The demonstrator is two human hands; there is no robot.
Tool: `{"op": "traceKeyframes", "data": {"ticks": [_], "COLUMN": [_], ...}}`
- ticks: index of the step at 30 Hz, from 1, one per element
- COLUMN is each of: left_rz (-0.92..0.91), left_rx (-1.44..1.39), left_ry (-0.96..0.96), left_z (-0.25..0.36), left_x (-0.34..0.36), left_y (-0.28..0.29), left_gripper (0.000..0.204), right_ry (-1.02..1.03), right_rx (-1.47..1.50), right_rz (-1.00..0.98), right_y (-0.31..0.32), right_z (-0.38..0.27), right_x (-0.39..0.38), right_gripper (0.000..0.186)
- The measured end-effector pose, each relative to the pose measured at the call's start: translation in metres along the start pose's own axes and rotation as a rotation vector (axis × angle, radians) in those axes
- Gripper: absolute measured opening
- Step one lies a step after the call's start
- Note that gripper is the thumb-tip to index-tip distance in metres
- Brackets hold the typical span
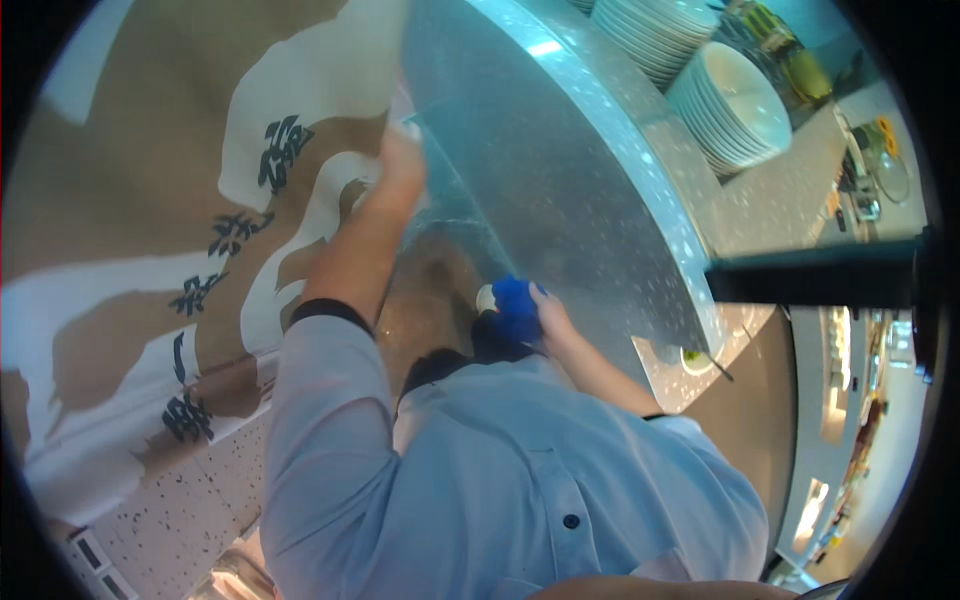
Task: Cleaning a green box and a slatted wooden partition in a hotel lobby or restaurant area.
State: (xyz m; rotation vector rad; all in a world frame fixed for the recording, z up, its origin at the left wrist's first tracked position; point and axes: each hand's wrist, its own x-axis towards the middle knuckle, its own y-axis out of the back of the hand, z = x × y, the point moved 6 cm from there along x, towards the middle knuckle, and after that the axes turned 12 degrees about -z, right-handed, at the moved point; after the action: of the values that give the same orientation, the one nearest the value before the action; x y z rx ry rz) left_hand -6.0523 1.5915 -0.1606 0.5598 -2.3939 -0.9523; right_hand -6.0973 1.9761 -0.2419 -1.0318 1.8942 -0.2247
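My right hand (552, 316) is closed round a bunched blue cloth (516, 311), low in front of my body beside the grey speckled counter front. A small pale rounded thing (485, 298) shows at the cloth's left edge; its kind is unclear. My left arm reaches forward, and my left hand (402, 158) is at the edge of a brown and white wall panel (330, 60) with black lettering. The left fingers look curled around something pale, blurred and too small to name. Bluish light falls on the surface just right of that hand.
A curved counter edge (640, 130) runs along the right. On it stand stacked white plates (655, 35) and stacked white bowls (730, 105). A black bar (815, 272) juts in from the right. A small bowl with something green (697, 360) sits near the counter's near end.
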Motion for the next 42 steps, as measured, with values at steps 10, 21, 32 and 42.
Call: {"op": "traceKeyframes", "data": {"ticks": [10,21,32,42], "left_rz": [-1.309,-1.834,-1.694,-1.662], "left_rx": [-0.503,-0.752,-0.993,-1.191], "left_ry": [0.696,0.988,1.075,0.743], "left_z": [-0.264,-0.266,-0.298,-0.449], "left_x": [-0.229,-0.333,-0.242,0.034], "left_y": [-0.078,-0.046,-0.179,-0.401], "left_gripper": [0.023,0.036,0.027,0.033], "right_ry": [-0.062,-0.63,-0.529,-0.5], "right_rx": [-0.274,-0.074,-0.281,-0.487], "right_rz": [-0.168,-0.603,-0.409,-0.25], "right_y": [-0.163,-0.432,-0.554,-0.678], "right_z": [-0.037,-0.074,-0.14,-0.301], "right_x": [0.207,0.358,0.629,0.809], "right_gripper": [0.034,0.057,0.052,0.041]}}
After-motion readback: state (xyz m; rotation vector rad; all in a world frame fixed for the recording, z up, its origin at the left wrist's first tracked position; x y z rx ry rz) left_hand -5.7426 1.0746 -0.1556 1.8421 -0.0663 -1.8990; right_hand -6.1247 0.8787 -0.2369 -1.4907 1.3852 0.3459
